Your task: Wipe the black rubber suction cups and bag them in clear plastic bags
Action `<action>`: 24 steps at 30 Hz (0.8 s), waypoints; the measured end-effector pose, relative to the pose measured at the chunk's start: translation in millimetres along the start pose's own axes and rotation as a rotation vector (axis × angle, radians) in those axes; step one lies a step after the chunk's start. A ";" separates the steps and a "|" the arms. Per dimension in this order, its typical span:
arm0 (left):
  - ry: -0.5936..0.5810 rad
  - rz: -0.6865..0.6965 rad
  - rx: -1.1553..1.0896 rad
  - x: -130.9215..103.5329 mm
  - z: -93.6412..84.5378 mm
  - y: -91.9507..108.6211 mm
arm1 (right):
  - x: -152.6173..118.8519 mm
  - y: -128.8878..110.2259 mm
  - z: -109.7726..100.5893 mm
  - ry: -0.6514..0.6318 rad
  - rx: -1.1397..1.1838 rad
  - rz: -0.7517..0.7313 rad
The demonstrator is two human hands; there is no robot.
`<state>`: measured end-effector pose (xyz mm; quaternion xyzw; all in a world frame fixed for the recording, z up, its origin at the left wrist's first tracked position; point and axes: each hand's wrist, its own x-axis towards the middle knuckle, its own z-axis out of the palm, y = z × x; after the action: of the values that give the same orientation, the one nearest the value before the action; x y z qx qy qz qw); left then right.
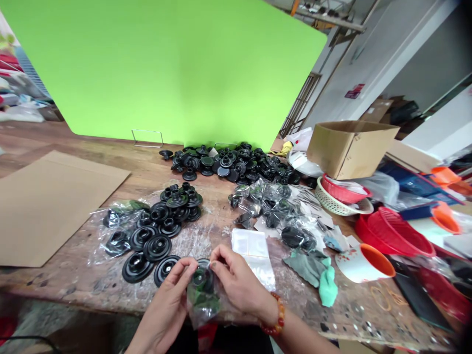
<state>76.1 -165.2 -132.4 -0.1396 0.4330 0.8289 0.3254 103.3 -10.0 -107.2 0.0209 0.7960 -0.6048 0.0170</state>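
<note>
Over the table's front edge, a clear plastic bag (206, 314) hangs between my hands with a black round stepped part (201, 280) inside. My left hand (171, 295) pinches the bag's left side near the top. At its upper right edge, the thumb and fingers of my right hand (239, 280) are closed on the bag; a beaded bracelet circles that wrist. Just beyond my right hand lies a stack of flat clear bags (254, 250). Loose black flanged discs (158, 247) are grouped beyond my left hand, some resting against each other.
A large heap of black parts (224, 162) lies before a green board (177, 73). Bagged parts (295, 237) and a grey-green cloth (309, 268) are to the right. Further right stand a white-orange cup (350, 263), red baskets (391, 231) and a carton (332, 147). Flat cardboard (55, 206) covers the left.
</note>
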 end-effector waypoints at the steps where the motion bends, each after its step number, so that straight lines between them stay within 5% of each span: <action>1: -0.002 -0.013 0.004 0.3 -0.4 -0.2 | 1.1 0.2 -0.9 0.000 0.005 0.008; 9: 0.195 0.114 -0.159 11.5 -3.2 -22.2 | 1.8 -6.8 -6.0 -0.034 0.322 0.149; 14: 0.234 0.147 -0.297 19.2 -6.8 -26.0 | -6.8 -5.9 -9.1 0.034 0.401 0.114; 19: 0.255 0.152 -0.358 16.1 -2.9 -24.0 | -9.8 6.1 2.2 -0.031 0.521 0.117; 24: 0.214 0.218 -0.236 11.6 -1.5 -28.6 | -13.0 10.7 11.6 0.063 0.253 0.005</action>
<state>86.3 -149.8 -157.2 -0.2165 0.3777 0.8846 0.1672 116.9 -18.5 -120.0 0.0438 0.7133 -0.6995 -0.0094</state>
